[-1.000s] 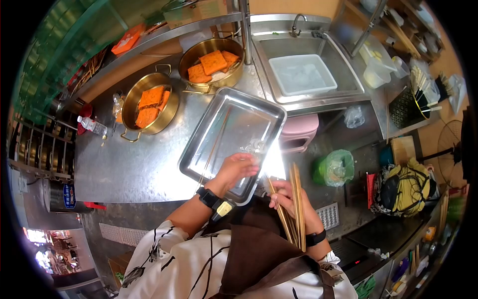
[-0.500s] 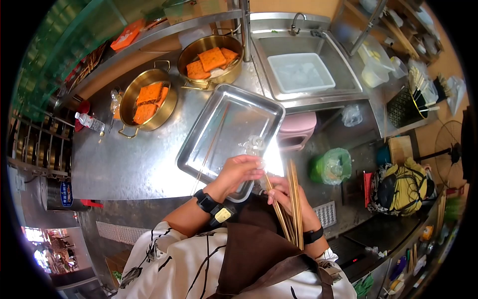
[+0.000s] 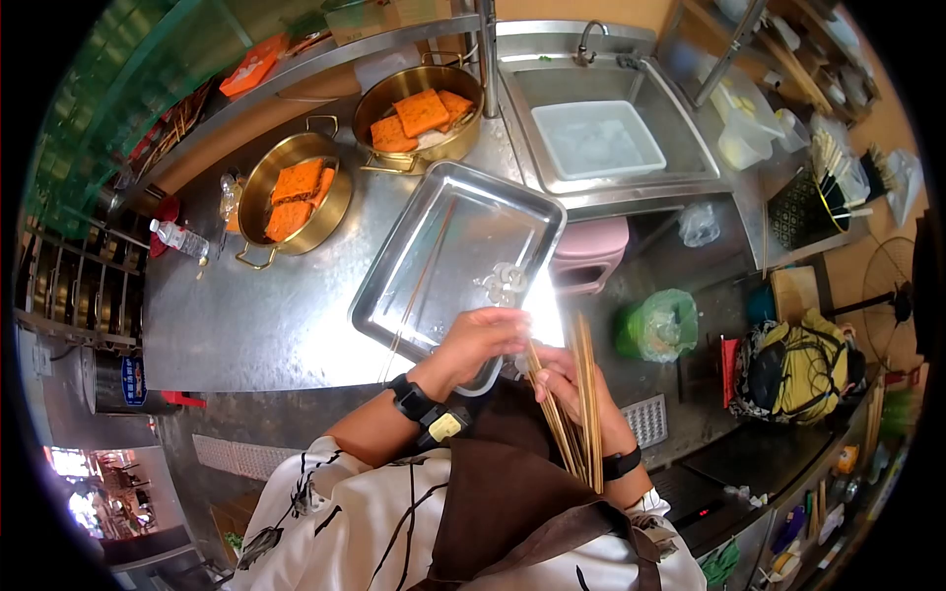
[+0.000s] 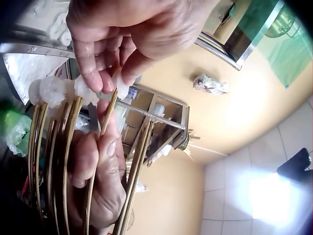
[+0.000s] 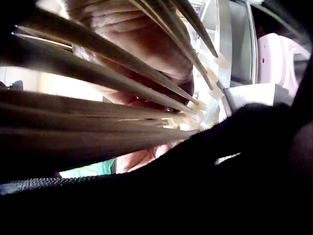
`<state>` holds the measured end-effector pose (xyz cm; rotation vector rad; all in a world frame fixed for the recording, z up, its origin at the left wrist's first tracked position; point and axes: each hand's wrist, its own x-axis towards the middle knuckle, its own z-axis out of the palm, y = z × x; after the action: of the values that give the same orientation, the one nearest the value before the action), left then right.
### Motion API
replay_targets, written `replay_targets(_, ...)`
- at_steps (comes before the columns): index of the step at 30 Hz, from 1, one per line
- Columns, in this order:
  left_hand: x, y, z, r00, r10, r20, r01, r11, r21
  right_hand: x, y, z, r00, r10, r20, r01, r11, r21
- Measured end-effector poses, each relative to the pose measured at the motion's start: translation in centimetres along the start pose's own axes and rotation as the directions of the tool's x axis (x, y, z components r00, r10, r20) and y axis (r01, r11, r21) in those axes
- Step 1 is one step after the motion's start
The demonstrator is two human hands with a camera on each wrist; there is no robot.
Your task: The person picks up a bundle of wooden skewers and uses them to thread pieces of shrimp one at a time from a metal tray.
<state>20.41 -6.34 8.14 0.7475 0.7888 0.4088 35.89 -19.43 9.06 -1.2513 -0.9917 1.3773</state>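
In the left wrist view, my left hand (image 4: 137,29) pinches a translucent white piece that looks like peeled shrimp (image 4: 121,87) between thumb and fingers, right at the tip of one bamboo skewer (image 4: 103,122). My right hand (image 3: 564,379) grips that skewer along with a bundle of others (image 3: 586,414), tips up. Several of these carry similar white shrimp pieces (image 4: 51,91) at their ends; a few others have bare tips. More pale pieces (image 3: 505,283) lie in the steel tray (image 3: 394,222), beside the left hand. Dark blur covers much of the right wrist view.
A long thin skewer (image 3: 424,271) lies across the tray. Two brass pots (image 3: 335,212) with orange slabs (image 3: 422,111) stand behind on the steel counter (image 3: 217,335). Back right is a sink (image 3: 680,163) with a white basin (image 3: 596,138); below stand a pink stool (image 3: 596,251) and a green-bagged bin (image 3: 655,325).
My left hand has moved slightly right, closer to the skewer tips, and now meets one with the shrimp piece. The right hand keeps its grip on the bundle.
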Motion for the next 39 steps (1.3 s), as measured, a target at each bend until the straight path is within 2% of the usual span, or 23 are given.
replay_targets(7, -0.5, 0.1, 0.4, 0.998, -0.025, 0.050, 0.025, 1.000, 0.002, 0.1, 0.1, -0.1, 1.000, 0.027, 0.003, -0.027, 0.999, 0.037)
replay_targets(12, -0.3, 0.3, 0.1, 0.992, -0.081, 0.096, 0.080, 0.997, 0.013, 0.3, 0.2, 0.0, 1.000, 0.016, -0.007, -0.014, 0.980, 0.197)
replay_targets(15, 0.0, 0.2, -0.1, 0.986, -0.104, 0.127, 0.110, 0.993, -0.042, 0.3, 0.6, 0.0, 1.000, 0.004, -0.023, 0.002, 0.963, 0.269)
replay_targets(17, 0.4, -0.2, -0.5, 0.973, -0.149, 0.177, 0.176, 0.974, -0.144, 0.4, 0.6, 0.0, 1.000, -0.002, -0.021, 0.008, 0.960, 0.281)
replay_targets(20, 0.6, -0.3, -0.1, 0.975, -0.166, 0.147, 0.198, 0.949, -0.244, 0.6, 0.5, -0.1, 1.000, -0.005, -0.025, 0.012, 0.957, 0.291)
replay_targets(28, 0.9, -1.1, -0.3, 0.985, -0.129, 0.112, 0.148, 0.973, -0.176, 0.9, 0.6, -0.1, 0.999, 0.023, -0.027, -0.015, 0.959, 0.282)
replay_targets(30, 0.8, -1.4, -0.2, 0.985, -0.126, 0.120, 0.146, 0.975, -0.170, 1.1, 1.1, 0.0, 0.999, -0.002, -0.047, 0.017, 0.945, 0.327)
replay_targets(33, 0.1, -1.4, 0.7, 0.978, -0.168, 0.125, 0.189, 0.965, -0.183, 1.4, 1.4, -0.2, 0.999, -0.024, -0.046, 0.036, 0.953, 0.300)
replay_targets(39, -0.6, -0.4, 1.6, 0.991, -0.122, 0.063, 0.132, 0.972, -0.194, 1.6, 0.8, 0.0, 0.998, -0.035, -0.059, 0.050, 0.959, 0.277)
